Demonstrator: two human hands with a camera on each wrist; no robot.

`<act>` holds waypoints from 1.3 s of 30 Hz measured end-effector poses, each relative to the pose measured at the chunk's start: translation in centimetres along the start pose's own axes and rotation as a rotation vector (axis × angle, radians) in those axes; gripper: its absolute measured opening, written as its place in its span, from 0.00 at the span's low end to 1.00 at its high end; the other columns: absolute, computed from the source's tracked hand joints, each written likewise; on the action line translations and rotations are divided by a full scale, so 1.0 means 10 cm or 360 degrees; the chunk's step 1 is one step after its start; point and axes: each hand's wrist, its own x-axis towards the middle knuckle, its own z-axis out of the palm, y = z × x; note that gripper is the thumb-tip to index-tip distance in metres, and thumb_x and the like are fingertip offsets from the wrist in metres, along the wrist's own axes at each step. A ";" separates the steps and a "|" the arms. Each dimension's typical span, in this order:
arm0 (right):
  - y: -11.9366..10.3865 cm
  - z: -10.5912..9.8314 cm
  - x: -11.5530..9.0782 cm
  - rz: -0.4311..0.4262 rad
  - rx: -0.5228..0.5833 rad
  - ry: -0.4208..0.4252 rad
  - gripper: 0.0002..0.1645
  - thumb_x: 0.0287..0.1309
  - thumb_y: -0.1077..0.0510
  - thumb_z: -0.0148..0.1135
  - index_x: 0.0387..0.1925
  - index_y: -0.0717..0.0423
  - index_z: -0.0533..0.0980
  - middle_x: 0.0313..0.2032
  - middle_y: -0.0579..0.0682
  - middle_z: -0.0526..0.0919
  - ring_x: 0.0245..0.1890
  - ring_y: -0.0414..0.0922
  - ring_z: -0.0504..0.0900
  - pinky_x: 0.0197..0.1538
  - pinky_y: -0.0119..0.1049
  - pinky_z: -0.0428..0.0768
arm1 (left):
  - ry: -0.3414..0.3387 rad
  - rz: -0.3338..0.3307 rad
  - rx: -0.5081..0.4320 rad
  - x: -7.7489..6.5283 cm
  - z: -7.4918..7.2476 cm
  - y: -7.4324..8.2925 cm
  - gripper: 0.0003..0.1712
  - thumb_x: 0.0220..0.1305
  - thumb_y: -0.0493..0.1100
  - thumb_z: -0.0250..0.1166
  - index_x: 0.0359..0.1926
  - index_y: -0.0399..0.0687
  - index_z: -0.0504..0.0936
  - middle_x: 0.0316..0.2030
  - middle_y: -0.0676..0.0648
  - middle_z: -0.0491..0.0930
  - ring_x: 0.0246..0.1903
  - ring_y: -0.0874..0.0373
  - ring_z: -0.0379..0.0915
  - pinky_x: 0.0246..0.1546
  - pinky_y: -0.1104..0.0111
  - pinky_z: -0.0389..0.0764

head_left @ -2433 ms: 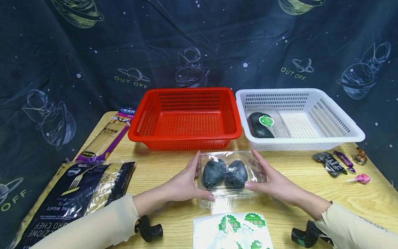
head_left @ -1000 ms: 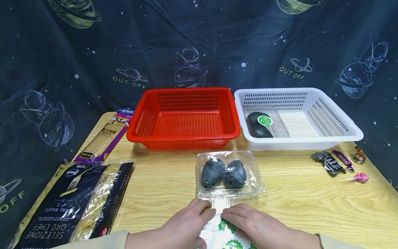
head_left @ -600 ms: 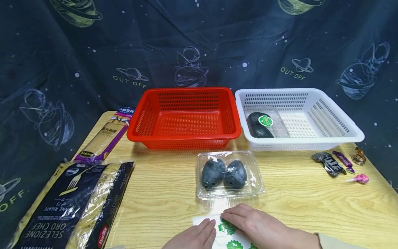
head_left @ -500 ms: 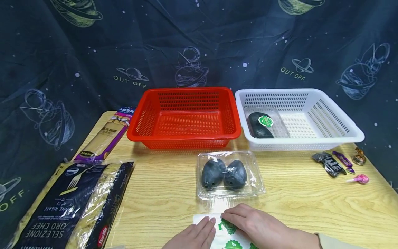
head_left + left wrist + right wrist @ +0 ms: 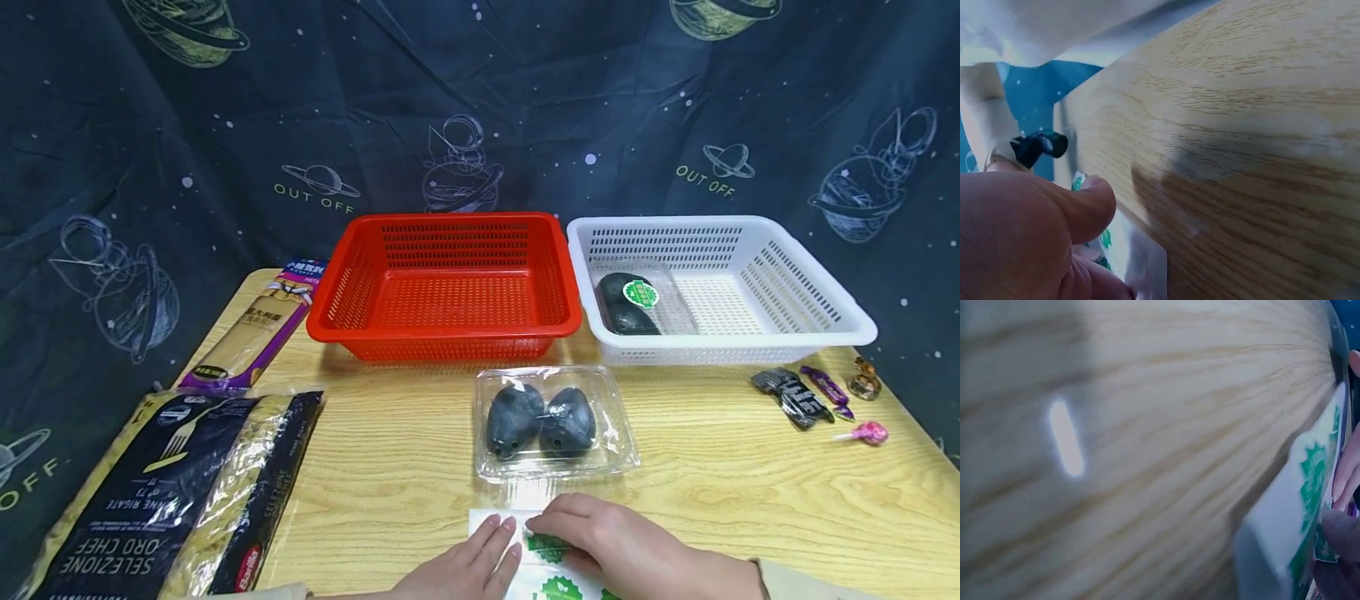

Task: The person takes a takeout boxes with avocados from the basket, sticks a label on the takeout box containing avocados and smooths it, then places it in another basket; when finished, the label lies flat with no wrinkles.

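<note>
My left hand [image 5: 461,575] lies with fingers straight on a white sticker sheet [image 5: 525,560] printed with green badge-shaped stickers, at the bottom of the head view. Opposite it, my right hand [image 5: 622,542] has curled fingers over the sheet's upper right. In the right wrist view, its thumb and finger pinch the edge of a green sticker [image 5: 1324,549], and the sheet [image 5: 1272,519] bends up off the table. Just beyond the hands lies a closed clear plastic box [image 5: 611,433] holding two dark egg-shaped things [image 5: 514,421], each with small holes.
Behind the box stand a red basket [image 5: 444,333] and a white basket [image 5: 738,340]. A similar box with a green sticker [image 5: 640,293] lies in the white one. Pasta bags [image 5: 225,483] lie left; wrapped candies [image 5: 795,398] and a lollipop [image 5: 872,432] lie right.
Both hands let go of the clear box and came down to the sticker sheet. The left hand's fingers straightened onto the sheet; the right hand shifted slightly over the sticker.
</note>
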 end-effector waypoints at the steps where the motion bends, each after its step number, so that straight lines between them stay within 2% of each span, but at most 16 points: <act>1: 0.00 -0.01 0.01 0.0063 0.0052 -0.0028 0.24 0.50 0.67 0.69 0.51 0.55 0.78 0.44 0.43 0.81 0.45 0.36 0.78 0.46 0.27 0.78 | 0.0008 0.0014 0.0034 0.00 0.00 0.00 0.36 0.72 0.64 0.37 0.62 0.44 0.72 0.63 0.40 0.69 0.63 0.50 0.64 0.54 0.73 0.72; 4: -0.02 -0.01 0.03 0.0205 0.0117 -0.0051 0.23 0.51 0.67 0.68 0.51 0.54 0.78 0.42 0.42 0.82 0.43 0.35 0.79 0.43 0.27 0.79 | -0.0024 0.0027 0.0022 0.01 -0.01 -0.01 0.36 0.72 0.65 0.37 0.63 0.45 0.72 0.63 0.41 0.69 0.63 0.50 0.64 0.54 0.74 0.72; 7: -0.03 -0.01 0.04 0.0208 0.0073 0.0004 0.19 0.50 0.66 0.69 0.46 0.53 0.81 0.38 0.40 0.83 0.39 0.33 0.80 0.40 0.24 0.78 | -0.0058 0.0016 -0.0026 0.00 -0.02 -0.01 0.36 0.72 0.65 0.38 0.63 0.46 0.72 0.63 0.41 0.69 0.63 0.51 0.64 0.53 0.75 0.72; 9: -0.04 -0.01 0.03 0.0143 0.0050 0.0080 0.17 0.48 0.67 0.70 0.42 0.52 0.82 0.36 0.39 0.82 0.37 0.31 0.80 0.39 0.21 0.76 | -0.0044 0.0028 0.0036 0.00 -0.02 -0.01 0.35 0.72 0.64 0.38 0.63 0.47 0.72 0.62 0.42 0.70 0.63 0.52 0.65 0.53 0.76 0.72; 11: -0.05 -0.04 0.04 0.0058 0.0079 0.0162 0.16 0.47 0.68 0.70 0.40 0.51 0.82 0.35 0.39 0.82 0.36 0.31 0.79 0.39 0.19 0.75 | 0.0005 0.0060 0.0164 -0.01 -0.03 -0.02 0.34 0.72 0.64 0.38 0.62 0.48 0.74 0.61 0.43 0.72 0.62 0.53 0.67 0.54 0.76 0.71; 14: -0.07 -0.18 0.08 -0.0099 0.0161 0.0269 0.18 0.47 0.70 0.69 0.40 0.51 0.81 0.36 0.41 0.82 0.37 0.33 0.80 0.41 0.19 0.76 | 0.0051 0.0101 0.0326 -0.01 -0.06 -0.02 0.32 0.73 0.63 0.37 0.60 0.50 0.75 0.59 0.45 0.74 0.60 0.55 0.68 0.56 0.75 0.69; 17: -0.06 -0.43 0.21 -0.0165 0.0181 0.0370 0.19 0.45 0.71 0.69 0.41 0.54 0.82 0.37 0.43 0.83 0.37 0.35 0.81 0.40 0.21 0.77 | 0.0033 0.0068 0.0199 0.00 -0.12 -0.04 0.34 0.72 0.64 0.38 0.60 0.49 0.75 0.60 0.44 0.73 0.60 0.54 0.69 0.54 0.74 0.71; 19: 0.00 -0.62 0.32 -0.0041 0.0169 0.0407 0.19 0.46 0.70 0.69 0.43 0.54 0.83 0.39 0.44 0.84 0.37 0.36 0.82 0.39 0.22 0.78 | 0.0033 0.0006 0.0038 0.01 -0.16 -0.05 0.35 0.71 0.65 0.39 0.60 0.46 0.75 0.59 0.43 0.73 0.59 0.54 0.70 0.49 0.74 0.75; 21: 0.11 -0.78 0.45 0.0174 0.0178 0.0386 0.18 0.48 0.68 0.69 0.44 0.56 0.83 0.39 0.45 0.85 0.35 0.36 0.82 0.37 0.24 0.80 | 0.0067 -0.0047 -0.0110 0.01 -0.20 -0.06 0.37 0.70 0.67 0.40 0.59 0.43 0.76 0.58 0.42 0.74 0.57 0.53 0.72 0.46 0.73 0.77; 24: 0.32 -0.93 0.60 0.0495 0.0201 0.0233 0.17 0.51 0.65 0.69 0.45 0.56 0.82 0.36 0.44 0.86 0.32 0.35 0.81 0.36 0.29 0.80 | 0.0139 -0.0068 -0.0163 0.03 -0.28 -0.08 0.39 0.69 0.69 0.41 0.57 0.42 0.77 0.56 0.41 0.76 0.55 0.52 0.74 0.44 0.71 0.79; 26: 0.44 -0.95 0.68 0.0604 0.0237 0.0104 0.16 0.52 0.63 0.69 0.45 0.58 0.82 0.32 0.43 0.85 0.29 0.34 0.80 0.35 0.30 0.80 | 0.0144 -0.0049 -0.0220 0.05 -0.38 -0.10 0.40 0.67 0.69 0.43 0.57 0.41 0.76 0.55 0.42 0.76 0.55 0.52 0.74 0.45 0.71 0.79; 28: 0.52 -0.95 0.73 0.0645 0.0276 0.0007 0.16 0.51 0.63 0.70 0.44 0.59 0.81 0.28 0.41 0.84 0.28 0.34 0.80 0.34 0.31 0.79 | 0.0161 -0.0032 -0.0340 0.08 -0.52 -0.15 0.35 0.67 0.66 0.50 0.56 0.42 0.76 0.54 0.45 0.77 0.53 0.56 0.74 0.44 0.72 0.78; 30: 0.57 -0.94 0.76 0.0662 0.0305 -0.0041 0.15 0.51 0.63 0.70 0.43 0.60 0.81 0.26 0.40 0.84 0.27 0.34 0.80 0.32 0.31 0.78 | 0.0186 -0.0066 -0.0501 0.12 -0.68 -0.22 0.31 0.66 0.62 0.55 0.57 0.42 0.75 0.51 0.48 0.77 0.51 0.59 0.74 0.45 0.72 0.78; 33: 0.60 -0.92 0.79 0.0677 0.0311 -0.0062 0.13 0.51 0.63 0.70 0.41 0.60 0.82 0.25 0.41 0.84 0.25 0.34 0.79 0.30 0.31 0.76 | 0.0371 -0.0196 -0.0625 0.20 -0.84 -0.40 0.29 0.64 0.55 0.61 0.58 0.43 0.73 0.50 0.50 0.76 0.49 0.60 0.73 0.48 0.69 0.77; 36: 0.61 -0.89 0.81 0.0688 0.0259 -0.0065 0.12 0.50 0.62 0.71 0.39 0.59 0.82 0.25 0.41 0.83 0.24 0.34 0.78 0.29 0.31 0.76 | 0.0473 -0.0398 -0.0598 0.29 -0.84 -0.63 0.38 0.62 0.61 0.61 0.64 0.40 0.68 0.57 0.45 0.71 0.57 0.54 0.67 0.58 0.62 0.71; 39: 0.61 -0.87 0.83 0.0692 0.0212 -0.0070 0.12 0.50 0.61 0.71 0.39 0.57 0.83 0.24 0.40 0.82 0.24 0.33 0.77 0.29 0.30 0.75 | 0.0411 -0.0536 -0.0562 0.39 -0.71 -0.85 0.51 0.59 0.70 0.57 0.70 0.36 0.58 0.67 0.39 0.60 0.68 0.46 0.53 0.66 0.56 0.59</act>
